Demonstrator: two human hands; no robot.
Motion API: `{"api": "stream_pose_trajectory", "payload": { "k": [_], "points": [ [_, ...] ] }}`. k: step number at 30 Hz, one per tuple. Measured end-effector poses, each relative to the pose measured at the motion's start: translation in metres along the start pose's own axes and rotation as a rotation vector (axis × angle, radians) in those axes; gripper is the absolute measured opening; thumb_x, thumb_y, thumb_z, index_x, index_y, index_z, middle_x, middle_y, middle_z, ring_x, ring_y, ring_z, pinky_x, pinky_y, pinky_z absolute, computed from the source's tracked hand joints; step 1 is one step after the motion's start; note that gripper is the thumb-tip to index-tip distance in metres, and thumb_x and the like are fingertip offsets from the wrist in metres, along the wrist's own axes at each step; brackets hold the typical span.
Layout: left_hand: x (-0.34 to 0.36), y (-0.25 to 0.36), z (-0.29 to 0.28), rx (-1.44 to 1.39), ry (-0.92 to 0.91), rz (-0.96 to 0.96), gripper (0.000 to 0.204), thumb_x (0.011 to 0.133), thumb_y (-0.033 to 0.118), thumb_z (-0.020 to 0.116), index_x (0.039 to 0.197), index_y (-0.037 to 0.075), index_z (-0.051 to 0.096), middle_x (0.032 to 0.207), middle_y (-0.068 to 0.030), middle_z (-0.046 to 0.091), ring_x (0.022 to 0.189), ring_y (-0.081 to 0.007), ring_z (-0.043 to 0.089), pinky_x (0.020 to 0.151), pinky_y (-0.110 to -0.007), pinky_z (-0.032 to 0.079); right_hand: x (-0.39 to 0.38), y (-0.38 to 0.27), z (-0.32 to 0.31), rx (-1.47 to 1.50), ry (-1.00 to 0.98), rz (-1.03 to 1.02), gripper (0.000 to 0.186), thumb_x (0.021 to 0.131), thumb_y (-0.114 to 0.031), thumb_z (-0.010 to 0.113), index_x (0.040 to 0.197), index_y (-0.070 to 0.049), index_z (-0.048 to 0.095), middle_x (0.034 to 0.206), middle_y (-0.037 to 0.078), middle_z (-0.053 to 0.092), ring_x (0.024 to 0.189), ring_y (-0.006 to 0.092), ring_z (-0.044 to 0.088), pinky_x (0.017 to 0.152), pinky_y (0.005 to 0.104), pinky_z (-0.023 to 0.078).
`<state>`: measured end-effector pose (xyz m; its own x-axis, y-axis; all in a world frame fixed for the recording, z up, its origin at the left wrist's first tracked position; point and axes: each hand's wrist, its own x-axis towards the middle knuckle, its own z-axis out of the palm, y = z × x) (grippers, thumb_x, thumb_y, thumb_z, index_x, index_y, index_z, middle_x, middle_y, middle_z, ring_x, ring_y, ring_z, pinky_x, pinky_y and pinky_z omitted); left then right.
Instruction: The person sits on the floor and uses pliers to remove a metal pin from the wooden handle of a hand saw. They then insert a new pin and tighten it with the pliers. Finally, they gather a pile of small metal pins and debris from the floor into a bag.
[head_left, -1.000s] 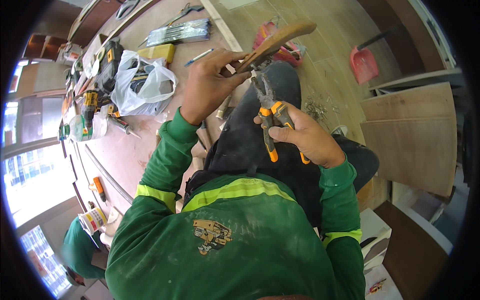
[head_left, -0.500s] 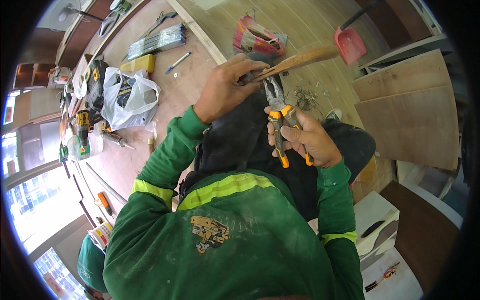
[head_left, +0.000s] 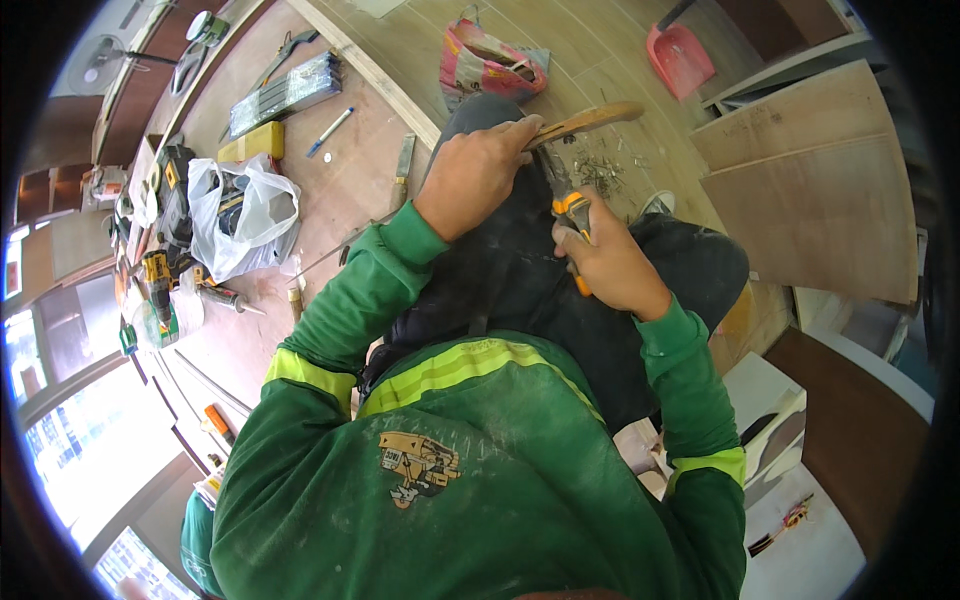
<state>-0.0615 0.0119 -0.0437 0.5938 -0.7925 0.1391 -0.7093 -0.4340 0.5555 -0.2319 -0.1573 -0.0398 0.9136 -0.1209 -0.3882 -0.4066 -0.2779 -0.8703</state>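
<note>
My left hand (head_left: 482, 172) is closed around the near end of a flat, brown wooden piece (head_left: 590, 121) with a rounded far end, held over my knee. In my right hand (head_left: 610, 255) is a pair of pliers (head_left: 572, 206) with orange and dark grey handles, fingers wrapped round the grips. The metal jaws of the pliers point up to the underside of the wooden piece, close by my left fingers. Whether the jaws grip anything there is hard to make out.
On the left, a board surface holds a white plastic bag (head_left: 243, 218), a putty knife (head_left: 403, 165), a marker (head_left: 330, 132) and a drill (head_left: 157, 280). Small metal bits (head_left: 600, 172) lie on the floor, near a pink bag (head_left: 490, 62) and red dustpan (head_left: 680, 62). Panels (head_left: 810, 200) lean at right.
The pliers have turned, and their handles, spread before, are now squeezed together in my right hand. My left hand has rolled over the wooden piece, which lies more level. The whole view has shifted slightly.
</note>
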Motion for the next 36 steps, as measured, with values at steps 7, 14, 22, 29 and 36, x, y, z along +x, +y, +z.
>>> {"api": "stream_pose_trajectory", "payload": {
  "k": [7,14,22,29,36],
  "points": [
    [0.016,0.008,0.023,0.269,0.009,-0.081,0.038,0.097,0.013,0.069,0.135,0.009,0.065,0.106,-0.0185,0.077,0.087,-0.0430,0.074,0.073,-0.054,0.059,0.012,0.000,0.023,-1.219,0.513,-0.061,0.045,0.106,-0.017,0.057,0.148,-0.004,0.052,0.119,0.014,0.064,0.110,0.0330,0.068,0.087,0.0555,0.054],
    [0.013,0.002,0.005,0.154,0.035,-0.063,0.038,0.097,0.016,0.071,0.134,0.011,0.067,0.101,-0.0195,0.077,0.088,-0.0442,0.074,0.074,-0.054,0.058,-0.010,0.023,-0.001,-0.466,0.184,-0.118,0.060,0.102,-0.016,0.067,0.155,0.002,0.046,0.138,0.023,0.065,0.126,0.0380,0.066,0.107,0.0488,0.049],
    [0.000,-0.002,-0.008,0.009,0.099,-0.052,0.044,0.095,0.018,0.075,0.138,0.012,0.068,0.105,-0.0200,0.077,0.094,-0.0446,0.073,0.078,-0.053,0.059,0.004,-0.006,-0.036,0.170,-0.183,0.092,0.051,0.104,-0.023,0.072,0.147,-0.002,0.053,0.126,0.011,0.068,0.115,0.0204,0.063,0.102,0.0355,0.049],
    [-0.002,0.000,-0.005,0.003,0.106,-0.066,0.044,0.095,0.017,0.074,0.138,0.013,0.067,0.109,-0.0186,0.077,0.093,-0.0444,0.073,0.078,-0.053,0.059,0.014,-0.012,-0.031,0.229,-0.189,0.165,0.047,0.105,-0.025,0.070,0.144,-0.002,0.054,0.111,0.007,0.068,0.098,0.0148,0.062,0.087,0.0327,0.052],
    [0.000,0.002,-0.001,0.061,0.135,-0.036,0.035,0.096,0.014,0.071,0.131,0.010,0.067,0.103,-0.0168,0.078,0.090,-0.0410,0.075,0.075,-0.054,0.058,0.014,-0.012,-0.013,-0.293,0.023,0.059,0.051,0.106,-0.023,0.065,0.150,-0.001,0.050,0.116,0.012,0.067,0.102,0.0216,0.066,0.084,0.0404,0.055]
  ]
}}
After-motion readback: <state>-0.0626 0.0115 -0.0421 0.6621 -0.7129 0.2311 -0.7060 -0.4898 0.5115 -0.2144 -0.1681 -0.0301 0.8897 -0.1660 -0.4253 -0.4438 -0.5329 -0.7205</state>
